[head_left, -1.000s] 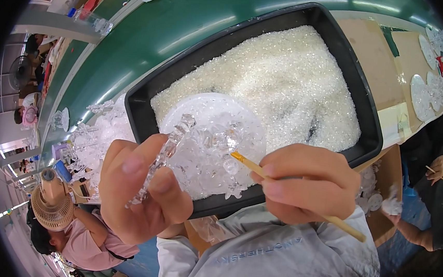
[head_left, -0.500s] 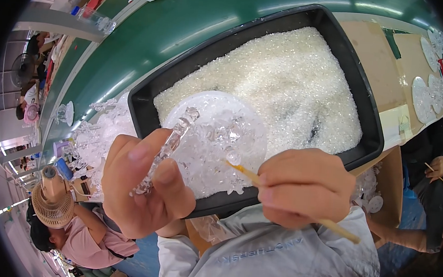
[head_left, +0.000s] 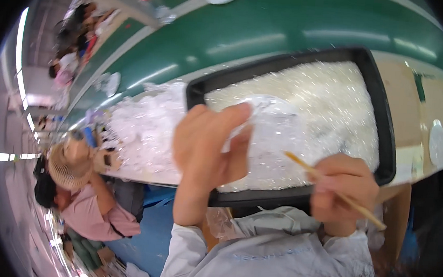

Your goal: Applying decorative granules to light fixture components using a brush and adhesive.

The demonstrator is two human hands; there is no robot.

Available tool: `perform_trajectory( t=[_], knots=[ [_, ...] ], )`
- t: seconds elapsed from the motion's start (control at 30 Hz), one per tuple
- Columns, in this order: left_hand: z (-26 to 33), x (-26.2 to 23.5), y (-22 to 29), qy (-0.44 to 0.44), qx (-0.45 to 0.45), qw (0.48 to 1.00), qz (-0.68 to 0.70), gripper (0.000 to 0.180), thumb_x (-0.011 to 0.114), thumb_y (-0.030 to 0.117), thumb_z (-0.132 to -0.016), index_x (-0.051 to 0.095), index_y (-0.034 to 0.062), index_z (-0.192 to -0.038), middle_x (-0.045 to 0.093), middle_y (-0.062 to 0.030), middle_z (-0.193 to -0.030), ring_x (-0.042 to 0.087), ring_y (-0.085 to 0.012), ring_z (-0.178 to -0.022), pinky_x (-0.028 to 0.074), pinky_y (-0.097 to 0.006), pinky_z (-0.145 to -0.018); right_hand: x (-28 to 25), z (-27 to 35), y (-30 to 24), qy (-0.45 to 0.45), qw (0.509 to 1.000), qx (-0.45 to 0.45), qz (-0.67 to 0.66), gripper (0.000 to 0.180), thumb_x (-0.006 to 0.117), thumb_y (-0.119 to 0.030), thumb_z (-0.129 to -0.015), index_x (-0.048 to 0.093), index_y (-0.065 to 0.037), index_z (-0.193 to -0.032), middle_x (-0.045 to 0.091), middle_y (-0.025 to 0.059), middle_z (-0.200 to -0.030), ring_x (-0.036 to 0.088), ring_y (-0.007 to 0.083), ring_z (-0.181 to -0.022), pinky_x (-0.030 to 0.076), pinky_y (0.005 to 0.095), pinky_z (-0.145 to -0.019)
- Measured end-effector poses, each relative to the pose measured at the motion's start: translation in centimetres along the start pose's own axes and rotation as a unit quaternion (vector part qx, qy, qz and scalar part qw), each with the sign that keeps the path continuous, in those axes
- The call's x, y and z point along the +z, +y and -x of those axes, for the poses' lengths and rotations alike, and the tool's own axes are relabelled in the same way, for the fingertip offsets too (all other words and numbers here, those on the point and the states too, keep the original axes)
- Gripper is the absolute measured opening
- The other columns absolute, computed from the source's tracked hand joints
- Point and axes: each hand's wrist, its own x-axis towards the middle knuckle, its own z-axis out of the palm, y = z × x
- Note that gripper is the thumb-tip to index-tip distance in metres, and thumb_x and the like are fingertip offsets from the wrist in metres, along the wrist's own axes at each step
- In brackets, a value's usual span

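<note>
My left hand [head_left: 208, 145] is raised over the near left part of a black tray [head_left: 386, 125], its thumb and fingers closed. A clear plastic piece [head_left: 226, 144] shows as a blurred sliver between them; most of it is hidden by the hand. My right hand [head_left: 345, 187] grips a thin wooden stick [head_left: 357, 205], like a brush handle, whose yellowish tip points up and left. Beyond my left fingers, a whitish round disc [head_left: 280, 114] with clear parts on it lies on the glittering clear granules [head_left: 329, 89] that fill the tray.
Left of the tray lies a heap of clear plastic pieces [head_left: 146, 132]. Cardboard [head_left: 399, 95] and white discs [head_left: 438, 142] are on the right. Behind runs a green table [head_left: 214, 34]. A person in pink [head_left: 99, 207] sits at left near a beige fan [head_left: 68, 163].
The whole view has shifted, and the tray now appears farther right. My left hand has turned so its back faces me, hiding the clear piece. My right hand still holds the stick.
</note>
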Motion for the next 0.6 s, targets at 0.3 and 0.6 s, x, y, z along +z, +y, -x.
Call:
perform_trajectory(
  t=[0.3, 0.6],
  knots=[
    [-3.4, -0.9, -0.3, -0.029, -0.001, 0.992, -0.125, 0.025, 0.069, -0.004, -0.08, 0.062, -0.0005, -0.103, 0.054, -0.0073, -0.067, 0.047, -0.0236, -0.052, 0.039, -0.034, -0.053, 0.1, -0.3, -0.3, 0.035, 0.999, 0.025, 0.025, 0.013, 0.059, 0.001, -0.086, 0.055, -0.002, -0.098, 0.059, 0.0179, -0.094, 0.064, 0.023, -0.073, 0.057, 0.0317, -0.062],
    [-4.4, -0.3, 1.9, -0.062, 0.044, 0.996, -0.053, 0.031, 0.069, -0.009, -0.073, 0.061, -0.0015, -0.102, 0.064, -0.011, -0.078, 0.054, -0.0227, -0.055, 0.039, -0.032, -0.052, 0.0, -1.5, 0.6, 0.003, 1.0, -0.003, -0.016, 0.022, 0.063, 0.011, -0.074, 0.058, -0.003, -0.09, 0.066, 0.0164, -0.09, 0.066, 0.0268, -0.075, 0.054, 0.033, -0.064]
  ],
)
